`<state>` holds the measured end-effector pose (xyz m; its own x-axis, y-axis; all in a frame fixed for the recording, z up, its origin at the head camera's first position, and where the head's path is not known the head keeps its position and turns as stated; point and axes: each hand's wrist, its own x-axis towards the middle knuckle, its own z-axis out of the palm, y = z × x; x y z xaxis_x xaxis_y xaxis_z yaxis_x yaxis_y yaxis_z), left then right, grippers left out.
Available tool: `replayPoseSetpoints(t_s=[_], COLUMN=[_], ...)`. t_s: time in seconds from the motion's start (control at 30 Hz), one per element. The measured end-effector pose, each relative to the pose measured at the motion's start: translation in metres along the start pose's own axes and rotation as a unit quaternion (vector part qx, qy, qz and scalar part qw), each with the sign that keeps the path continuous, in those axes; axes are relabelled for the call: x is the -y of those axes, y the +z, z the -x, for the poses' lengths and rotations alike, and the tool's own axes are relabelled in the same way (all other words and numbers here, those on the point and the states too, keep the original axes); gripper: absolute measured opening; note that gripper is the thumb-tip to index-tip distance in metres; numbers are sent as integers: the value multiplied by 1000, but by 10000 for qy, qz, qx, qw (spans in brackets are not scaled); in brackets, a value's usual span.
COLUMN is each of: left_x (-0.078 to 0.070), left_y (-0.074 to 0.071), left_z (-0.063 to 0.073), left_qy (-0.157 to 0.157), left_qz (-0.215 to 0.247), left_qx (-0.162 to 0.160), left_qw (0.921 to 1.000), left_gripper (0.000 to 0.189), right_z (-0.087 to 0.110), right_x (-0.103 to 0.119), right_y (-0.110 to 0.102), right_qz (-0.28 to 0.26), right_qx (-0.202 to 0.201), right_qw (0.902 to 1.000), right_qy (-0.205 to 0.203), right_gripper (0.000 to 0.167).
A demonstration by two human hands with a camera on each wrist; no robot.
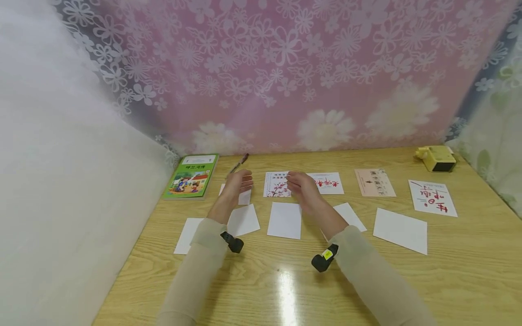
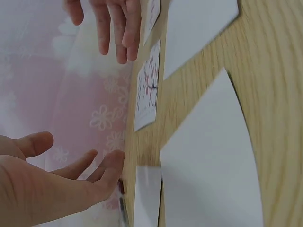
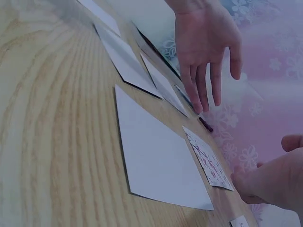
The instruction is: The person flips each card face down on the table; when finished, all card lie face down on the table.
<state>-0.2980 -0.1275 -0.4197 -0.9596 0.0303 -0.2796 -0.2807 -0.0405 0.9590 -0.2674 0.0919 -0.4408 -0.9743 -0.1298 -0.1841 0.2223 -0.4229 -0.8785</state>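
**A homely corner for reading and writing**

I'd call this a home, though which room I can't tell. A pink cloth (image 1: 261,81) printed with white flowers hangs behind my desk's (image 1: 253,280) far edge, soft household decoration. A plain white surface (image 1: 61,158) runs along the left edge, and a leaf-patterned one (image 1: 497,136) stands at the right. The wood-grain desk carries small personal things: a green illustrated book (image 1: 190,177) by the far left corner, a pen (image 1: 238,165), printed cards (image 1: 375,183), and a yellow object (image 1: 438,158) near the far right corner.
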Motion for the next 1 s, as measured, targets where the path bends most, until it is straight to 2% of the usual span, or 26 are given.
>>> replayPoseSetpoints(t_s=[0.13,0.27,0.4,0.53,0.73,0.87,1.0], left_x=[2,5,6,8,12,11,11], left_y=[15,30,39,44,46,48,50], left_z=[-4,-10,-12,-12,-13,-12,-12], left_qy=[-143,-349,-472,-420,-385,-223,-75], left_qz=[-34,-274,-335,-271,-14,64,85], left_qx=[165,47,17,-2,-291,-343,-439], left_qw=[9998,9990,9983,9987,9988,9991,9990], left_gripper=[53,55,57,57,55,56,48], right_z=[-2,-4,-6,-6,-8,-9,-9], right_x=[4,5,4,6,5,5,6], right_y=[-4,-8,-12,-12,-14,-15,-17], right_qz=[-3,108,-100,-333,-518,-543,-581], right_qx=[-211,-316,-241,-253,-428,-444,-430], right_qw=[9998,9993,9991,9979,9961,9963,9968], right_qy=[25,166,348,493,575,493,355], right_gripper=[53,54,56,57,55,53,47])
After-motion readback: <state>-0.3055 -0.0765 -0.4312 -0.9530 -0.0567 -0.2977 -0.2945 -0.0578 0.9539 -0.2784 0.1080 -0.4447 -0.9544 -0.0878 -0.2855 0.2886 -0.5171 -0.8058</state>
